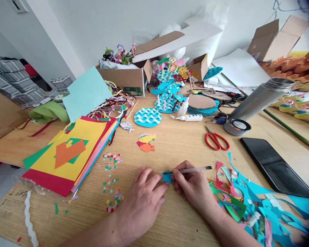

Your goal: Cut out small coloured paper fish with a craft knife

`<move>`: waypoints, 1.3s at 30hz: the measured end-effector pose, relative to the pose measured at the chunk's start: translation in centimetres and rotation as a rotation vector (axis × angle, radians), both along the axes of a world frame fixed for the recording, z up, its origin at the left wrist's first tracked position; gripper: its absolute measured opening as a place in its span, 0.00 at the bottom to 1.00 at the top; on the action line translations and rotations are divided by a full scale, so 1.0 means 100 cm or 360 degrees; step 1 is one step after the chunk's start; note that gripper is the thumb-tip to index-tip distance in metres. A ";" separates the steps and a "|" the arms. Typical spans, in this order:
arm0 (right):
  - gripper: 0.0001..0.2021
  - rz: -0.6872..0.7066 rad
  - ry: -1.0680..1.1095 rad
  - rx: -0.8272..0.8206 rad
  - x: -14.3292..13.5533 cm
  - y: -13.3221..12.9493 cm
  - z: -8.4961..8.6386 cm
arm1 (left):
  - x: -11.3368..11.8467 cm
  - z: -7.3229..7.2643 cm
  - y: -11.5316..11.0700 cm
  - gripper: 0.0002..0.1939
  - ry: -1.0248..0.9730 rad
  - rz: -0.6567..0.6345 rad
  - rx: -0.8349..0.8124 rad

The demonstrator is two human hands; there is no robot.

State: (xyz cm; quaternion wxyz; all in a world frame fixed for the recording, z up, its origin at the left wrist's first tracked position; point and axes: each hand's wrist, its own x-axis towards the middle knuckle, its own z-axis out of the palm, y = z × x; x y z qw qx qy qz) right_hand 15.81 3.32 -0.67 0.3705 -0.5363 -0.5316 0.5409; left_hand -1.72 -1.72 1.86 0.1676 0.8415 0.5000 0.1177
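Observation:
A small blue paper cutout [167,176], seemingly a fish, lies on the table between my hands. My left hand [144,195] holds it down with bent fingertips at its left and near edges. In my right hand [192,181] is a slim pen [192,169], pinched between thumb and fingers, its tip over the cutout. Part of the cutout is hidden by my fingers. Beyond it lie overlapping paper fish, a yellow one [147,138] and an orange one [147,147] among them. A grey patterned fish [127,126] lies farther left.
Red-handled scissors [216,141], a black phone [275,164] and paper scraps [260,202] are at right. Confetti dots [115,200] and coloured paper sheets [67,151] lie left. Behind are a wavy blue disc [147,117], glue bottles [192,118] and a steel flask [260,99].

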 end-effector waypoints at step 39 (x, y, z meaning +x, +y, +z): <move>0.10 -0.0006 -0.0015 0.0012 0.002 -0.002 -0.001 | 0.000 0.002 0.000 0.20 -0.0019 -0.0001 -0.0049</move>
